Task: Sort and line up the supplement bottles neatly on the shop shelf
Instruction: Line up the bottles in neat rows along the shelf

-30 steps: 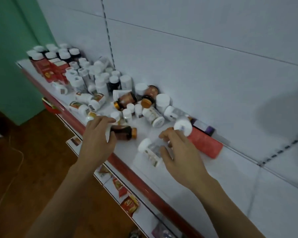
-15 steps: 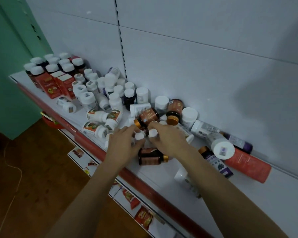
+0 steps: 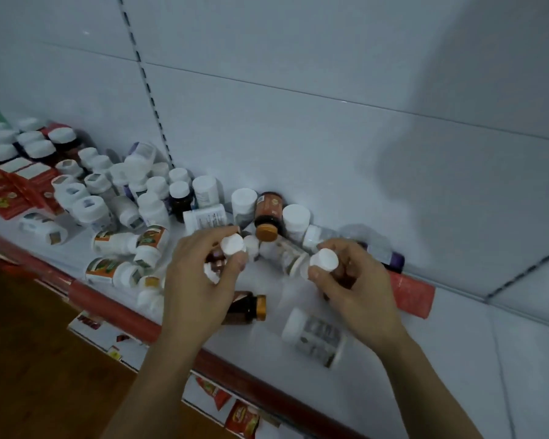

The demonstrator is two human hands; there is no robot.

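My left hand (image 3: pixel 200 289) pinches a small white-capped bottle (image 3: pixel 233 244) just behind the toppled amber bottle (image 3: pixel 247 307); my right hand (image 3: pixel 358 293) curls round a second white-capped bottle (image 3: pixel 324 259) to the right of that amber bottle; far to its left, white-lidded jars (image 3: pixel 29 147) stand in rough rows on the shelf (image 3: pixel 457 359); around it most bottles lie tumbled; I judge the sorting barely begun, with nearly all the lining-up left.
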